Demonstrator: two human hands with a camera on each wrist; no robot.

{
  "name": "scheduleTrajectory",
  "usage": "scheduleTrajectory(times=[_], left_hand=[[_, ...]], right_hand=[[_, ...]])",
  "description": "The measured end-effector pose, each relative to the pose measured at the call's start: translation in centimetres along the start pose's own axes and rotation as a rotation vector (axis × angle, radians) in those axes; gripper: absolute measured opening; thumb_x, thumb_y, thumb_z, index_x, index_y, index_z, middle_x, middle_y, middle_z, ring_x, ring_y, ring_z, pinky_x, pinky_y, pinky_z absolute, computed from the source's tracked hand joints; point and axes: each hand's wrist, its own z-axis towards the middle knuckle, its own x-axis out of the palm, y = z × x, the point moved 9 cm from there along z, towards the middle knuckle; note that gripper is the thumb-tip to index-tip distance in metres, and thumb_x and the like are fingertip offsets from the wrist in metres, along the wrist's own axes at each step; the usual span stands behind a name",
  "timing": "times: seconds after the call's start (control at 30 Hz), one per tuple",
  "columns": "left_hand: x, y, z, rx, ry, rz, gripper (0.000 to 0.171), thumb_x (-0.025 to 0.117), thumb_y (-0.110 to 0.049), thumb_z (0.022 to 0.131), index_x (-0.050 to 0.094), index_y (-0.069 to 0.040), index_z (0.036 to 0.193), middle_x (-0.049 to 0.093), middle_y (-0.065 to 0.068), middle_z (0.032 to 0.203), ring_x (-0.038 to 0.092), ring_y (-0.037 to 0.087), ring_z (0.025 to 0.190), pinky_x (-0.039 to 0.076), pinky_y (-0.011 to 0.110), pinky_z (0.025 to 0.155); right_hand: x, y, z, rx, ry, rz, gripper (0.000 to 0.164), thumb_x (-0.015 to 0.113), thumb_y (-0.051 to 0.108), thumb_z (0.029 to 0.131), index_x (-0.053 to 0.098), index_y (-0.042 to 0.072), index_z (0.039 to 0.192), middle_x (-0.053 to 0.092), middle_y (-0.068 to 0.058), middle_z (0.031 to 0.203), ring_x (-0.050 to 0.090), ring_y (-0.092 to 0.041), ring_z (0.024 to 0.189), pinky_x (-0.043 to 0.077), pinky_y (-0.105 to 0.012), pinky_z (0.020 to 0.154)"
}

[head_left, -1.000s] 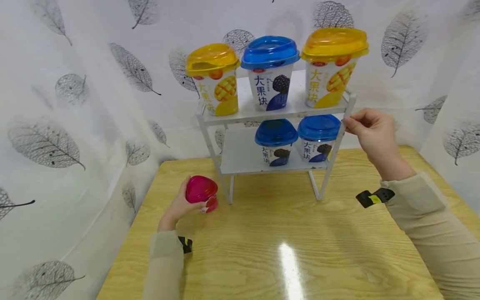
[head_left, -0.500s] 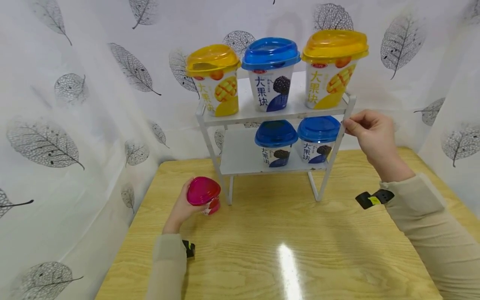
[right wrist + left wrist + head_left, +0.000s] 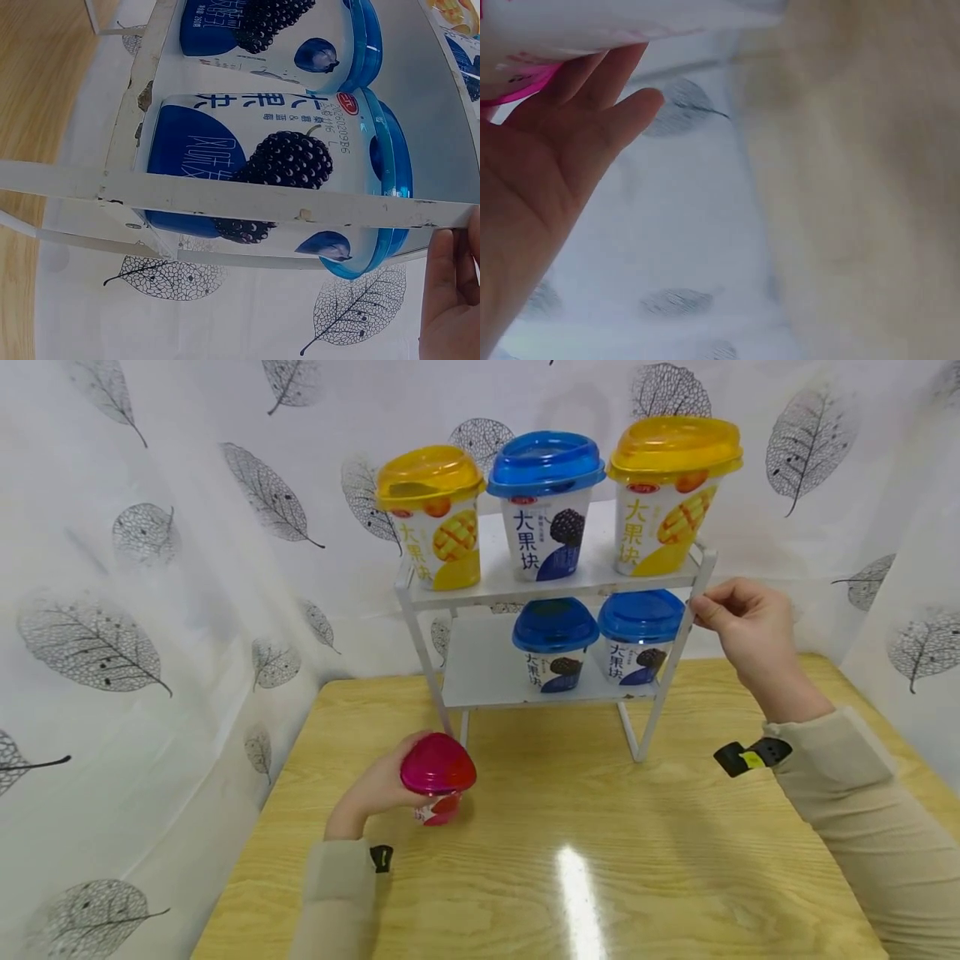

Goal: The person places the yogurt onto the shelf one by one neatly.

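In the head view my left hand [image 3: 381, 790] grips a yogurt cup with a pink lid [image 3: 438, 763], upright by the left front leg of the white two-tier rack [image 3: 491, 700]. It seems to be just off the table. The left wrist view shows only part of this cup [image 3: 630, 21], above the fingers. My right hand [image 3: 753, 631] pinches the rack's right front post below the top shelf. In the right wrist view, the edge of that hand [image 3: 452, 289] touches the post, which crosses in front of a blackberry yogurt cup [image 3: 292, 154].
On the top shelf stand a yellow-lidded cup [image 3: 453, 539], a blue-lidded cup [image 3: 543, 531] and another yellow-lidded cup [image 3: 660, 527]. Two blue-lidded cups [image 3: 553, 647] occupy the lower shelf's right half. A wooden table [image 3: 510, 877] lies below; leaf-patterned cloth [image 3: 202, 568] hangs behind and left.
My left hand has carried the pink-lidded cup to the right and nearer to me, and the lid looks larger now. My right hand stays on the rack post.
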Motion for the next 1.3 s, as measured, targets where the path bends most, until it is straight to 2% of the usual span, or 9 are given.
scheduleTrajectory(times=[0.1,0.2,0.37,0.47,0.77,0.9,1.07,1.17,1.3], left_hand=[[0.5,-4.1,0.5,0.085,0.045,-0.051,0.088,0.080,-0.009,0.062,0.029,-0.004,0.134,0.047,0.013,0.122,0.046,0.027,0.110,0.041,0.040,0.086],[0.1,-8.5,0.9,0.229,0.006,-0.061,0.089,0.079,-0.001,0.060,0.028,-0.002,0.133,0.045,0.017,0.122,0.044,0.031,0.111,0.040,0.043,0.086],[-1.7,-11.9,1.6,0.504,-0.247,0.067,0.098,0.081,0.005,0.054,0.023,-0.004,0.132,0.039,0.022,0.126,0.041,0.035,0.112,0.041,0.045,0.085],[-2.3,-12.4,2.1,0.560,-0.375,0.160,0.097,0.082,0.004,0.055,0.022,-0.009,0.130,0.038,0.020,0.126,0.041,0.033,0.113,0.043,0.043,0.083],[-2.5,-12.9,3.1,0.478,-0.480,0.367,0.077,0.080,-0.002,0.060,0.035,-0.011,0.121,0.030,0.025,0.128,0.040,0.038,0.112,0.045,0.045,0.078],[-3.1,-14.5,3.0,0.455,-0.578,0.559,0.060,0.079,-0.009,0.065,0.049,-0.008,0.117,0.032,0.021,0.128,0.047,0.036,0.104,0.047,0.043,0.074],[-3.4,-16.2,3.1,0.387,-0.667,0.842,0.050,0.076,-0.021,0.070,0.056,-0.009,0.114,0.045,0.016,0.121,0.061,0.029,0.072,0.050,0.033,0.055],[-3.4,-16.7,3.4,0.359,-0.688,0.939,0.046,0.073,-0.024,0.073,0.056,-0.008,0.113,0.051,0.016,0.115,0.055,0.022,0.049,0.045,0.027,0.044],[-3.3,-17.0,4.0,0.328,-0.694,1.000,0.044,0.070,-0.027,0.076,0.056,-0.006,0.112,0.055,0.015,0.111,0.045,0.017,0.038,0.038,0.024,0.038]], right_hand=[[0.1,0.0,0.0,0.000,0.007,0.020,0.013,0.059,-0.002,0.081,0.064,0.004,0.072,0.059,0.000,0.072,0.058,-0.009,0.066,0.046,-0.014,0.064],[0.1,-0.1,0.0,0.001,0.007,0.013,0.014,0.059,-0.003,0.081,0.064,0.005,0.072,0.059,0.000,0.072,0.058,-0.009,0.066,0.046,-0.014,0.064],[0.0,-0.1,0.0,0.004,-0.002,0.008,0.013,0.059,-0.001,0.081,0.064,0.005,0.072,0.059,0.000,0.073,0.058,-0.009,0.066,0.046,-0.013,0.064],[0.0,-0.2,0.0,0.005,-0.004,0.024,0.012,0.060,-0.001,0.081,0.064,0.005,0.072,0.059,0.000,0.072,0.058,-0.009,0.066,0.046,-0.013,0.064],[0.2,-0.3,-0.1,0.006,0.007,0.019,0.013,0.059,-0.002,0.081,0.064,0.005,0.072,0.059,0.000,0.073,0.058,-0.009,0.067,0.046,-0.013,0.065],[0.1,-0.1,-0.1,0.010,-0.001,-0.026,0.013,0.059,0.000,0.082,0.065,0.007,0.073,0.059,0.001,0.073,0.058,-0.008,0.067,0.046,-0.013,0.065],[0.0,0.0,-0.1,0.006,-0.002,-0.034,0.012,0.059,0.000,0.082,0.065,0.007,0.073,0.059,0.001,0.074,0.058,-0.009,0.068,0.046,-0.013,0.065],[0.1,0.1,0.0,0.007,0.000,-0.012,0.012,0.059,0.000,0.082,0.065,0.006,0.073,0.059,0.000,0.074,0.058,-0.009,0.068,0.046,-0.013,0.065],[0.1,0.1,-0.1,0.008,0.001,0.021,0.011,0.059,0.000,0.081,0.065,0.005,0.073,0.059,0.000,0.074,0.058,-0.009,0.068,0.046,-0.014,0.065]])
